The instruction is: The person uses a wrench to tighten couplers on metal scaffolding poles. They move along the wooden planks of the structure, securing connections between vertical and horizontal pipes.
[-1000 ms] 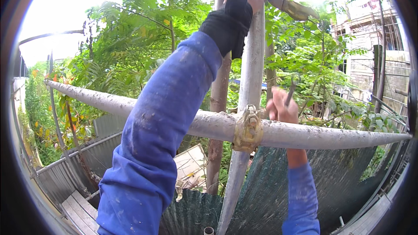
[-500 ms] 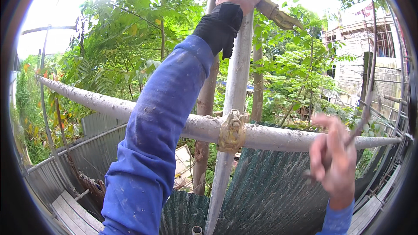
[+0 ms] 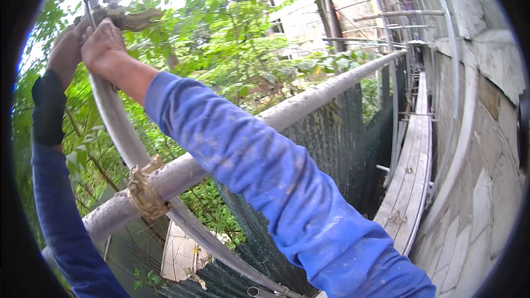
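Note:
Both my hands are raised at the upper left, against an upright metal pole [image 3: 113, 110]. My left hand [image 3: 67, 49], with a black wrist wrap, is closed around the pole at a brass-coloured scaffold clamp [image 3: 130, 17]; my right hand partly covers its fingers. The clamp's open jaw sticks out to the right. Just beside it my right hand [image 3: 105, 47] is closed on a thin metal rod-like tool [image 3: 87, 1], whose end rises above the fist. Lower down, a second scaffold clamp [image 3: 144, 193] joins the upright to a thick horizontal pipe [image 3: 331, 89].
A narrow plank walkway [image 3: 406, 171] runs away on the right, beside a rough grey wall [image 3: 469, 198]. Dark green corrugated sheeting [image 3: 326, 138] stands below the pipe. Leafy trees [image 3: 221, 38] fill the space behind, and a block building [image 3: 298, 11] with scaffold poles stands farther back.
The view has swung right, so the upright pole now sits at the left. My right hand has moved from low on the right up to the upper clamp, beside my left hand.

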The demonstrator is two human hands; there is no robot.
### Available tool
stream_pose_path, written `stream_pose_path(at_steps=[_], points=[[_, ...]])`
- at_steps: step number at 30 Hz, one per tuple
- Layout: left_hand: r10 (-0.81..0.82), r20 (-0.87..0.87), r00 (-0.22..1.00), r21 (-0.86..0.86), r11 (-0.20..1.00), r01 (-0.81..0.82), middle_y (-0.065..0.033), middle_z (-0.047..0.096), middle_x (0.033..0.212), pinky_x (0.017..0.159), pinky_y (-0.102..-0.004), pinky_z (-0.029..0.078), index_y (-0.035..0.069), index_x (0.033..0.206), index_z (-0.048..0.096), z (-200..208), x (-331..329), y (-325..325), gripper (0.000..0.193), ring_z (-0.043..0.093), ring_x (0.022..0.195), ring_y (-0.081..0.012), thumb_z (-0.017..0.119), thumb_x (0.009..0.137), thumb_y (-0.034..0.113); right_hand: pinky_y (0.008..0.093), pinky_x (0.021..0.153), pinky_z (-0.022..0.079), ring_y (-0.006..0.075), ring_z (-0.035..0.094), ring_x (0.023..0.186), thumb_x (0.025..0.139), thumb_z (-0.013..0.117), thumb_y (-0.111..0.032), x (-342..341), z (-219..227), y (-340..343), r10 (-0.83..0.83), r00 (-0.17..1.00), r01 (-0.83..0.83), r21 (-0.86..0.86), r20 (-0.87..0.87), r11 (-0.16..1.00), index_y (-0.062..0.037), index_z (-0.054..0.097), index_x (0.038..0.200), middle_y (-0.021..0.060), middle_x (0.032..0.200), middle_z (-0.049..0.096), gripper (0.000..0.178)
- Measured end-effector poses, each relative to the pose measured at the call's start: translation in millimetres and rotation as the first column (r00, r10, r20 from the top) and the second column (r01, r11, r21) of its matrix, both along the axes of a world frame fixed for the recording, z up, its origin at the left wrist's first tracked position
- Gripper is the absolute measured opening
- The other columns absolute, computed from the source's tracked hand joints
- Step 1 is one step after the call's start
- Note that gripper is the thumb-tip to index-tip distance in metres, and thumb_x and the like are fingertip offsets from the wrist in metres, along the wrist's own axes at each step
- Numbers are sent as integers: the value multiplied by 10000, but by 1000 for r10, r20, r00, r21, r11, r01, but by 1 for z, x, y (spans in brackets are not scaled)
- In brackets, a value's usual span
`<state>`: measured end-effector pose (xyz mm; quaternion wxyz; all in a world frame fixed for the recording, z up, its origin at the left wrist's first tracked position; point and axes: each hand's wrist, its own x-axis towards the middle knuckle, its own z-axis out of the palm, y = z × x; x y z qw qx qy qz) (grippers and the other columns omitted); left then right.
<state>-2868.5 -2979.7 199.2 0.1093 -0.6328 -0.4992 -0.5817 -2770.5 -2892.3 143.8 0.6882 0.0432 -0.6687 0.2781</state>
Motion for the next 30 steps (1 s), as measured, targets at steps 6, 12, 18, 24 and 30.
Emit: stream_pose_path(at_steps=[6, 12, 18, 24, 30], points=[[-79, 45, 996, 278, 959, 63, -27, 656, 1111, 790, -230, 466, 98, 1342, 594, -5, -28, 35, 465, 593, 860, -112, 543, 1007, 415, 446, 961, 494, 431, 621, 1087, 918, 550, -184, 5, 4, 17, -151, 987, 147, 71, 51, 987, 82, 551, 1148, 297, 1106, 638, 352], [311, -41, 949, 533, 811, -243, -199, 710, 1090, 944, -368, 517, 77, 1153, 718, 48, -31, 60, 431, 676, 1052, -303, 686, 822, 351, 455, 877, 515, 354, 677, 1006, 931, 523, -344, -9, 51, 43, -393, 916, 401, 131, -82, 907, -28, 703, 1015, 219, 1006, 710, 374], [297, -69, 952, 528, 821, -218, -207, 725, 1022, 891, -353, 532, 22, 1073, 735, 52, 14, 53, 393, 699, 979, -300, 664, 836, 327, 450, 945, 466, 366, 646, 1089, 950, 527, -357, 20, 53, 36, -399, 913, 401, 13, -83, 916, -21, 699, 1145, 259, 1068, 690, 425], [239, -28, 971, 553, 813, -184, -213, 722, 1008, 875, -346, 535, 18, 1114, 715, 31, 9, 45, 395, 698, 978, -293, 655, 834, 290, 461, 867, 496, 389, 667, 1025, 941, 568, -458, 3, 32, 12, -405, 881, 423, 26, -245, 906, -33, 622, 1165, 222, 1077, 697, 484], [259, -6, 966, 500, 837, -222, -190, 728, 970, 830, -346, 548, 33, 1120, 715, 34, 0, 40, 395, 710, 917, -272, 653, 825, 288, 481, 929, 478, 426, 633, 1095, 883, 589, -540, -4, 40, 25, -507, 824, 551, 151, -254, 820, -99, 397, 1440, 243, 1166, 659, 736]])
